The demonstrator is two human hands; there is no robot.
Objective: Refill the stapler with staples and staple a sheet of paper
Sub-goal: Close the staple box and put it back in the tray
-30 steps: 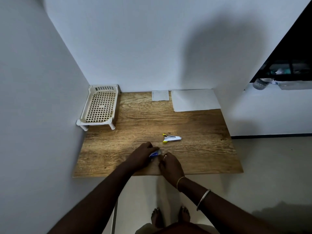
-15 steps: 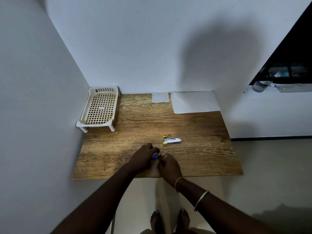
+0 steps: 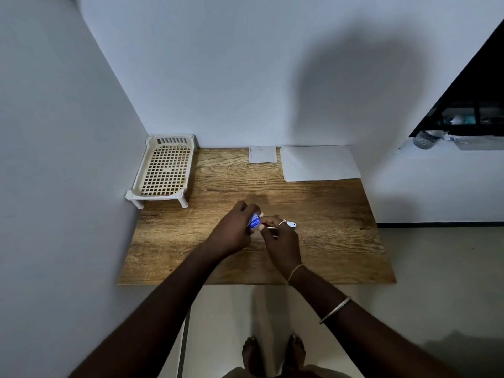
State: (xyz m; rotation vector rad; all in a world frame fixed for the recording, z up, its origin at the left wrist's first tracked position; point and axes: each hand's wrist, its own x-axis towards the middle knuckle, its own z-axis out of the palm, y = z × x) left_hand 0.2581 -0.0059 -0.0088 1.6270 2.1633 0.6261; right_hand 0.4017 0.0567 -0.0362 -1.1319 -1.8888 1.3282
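Far left, by the wall, a white tray (image 3: 166, 170) stands on the table (image 3: 327, 241). Mid-table, your L hand (image 3: 231, 236) grips a small blue box (image 3: 254, 222), fingers curled round it. Far behind it, at the back edge, lies a small card (image 3: 262, 154). Your R hand (image 3: 282, 241) meets the box from the right, thumb & forefinger pinching its end; can't tell if anything's drawn out. Stapler (image 3: 291, 224) lies on the table just beyond R hand, only its white tip showing. Paper (image 3: 319, 163) lies far right by the wall, well apart from both hands.
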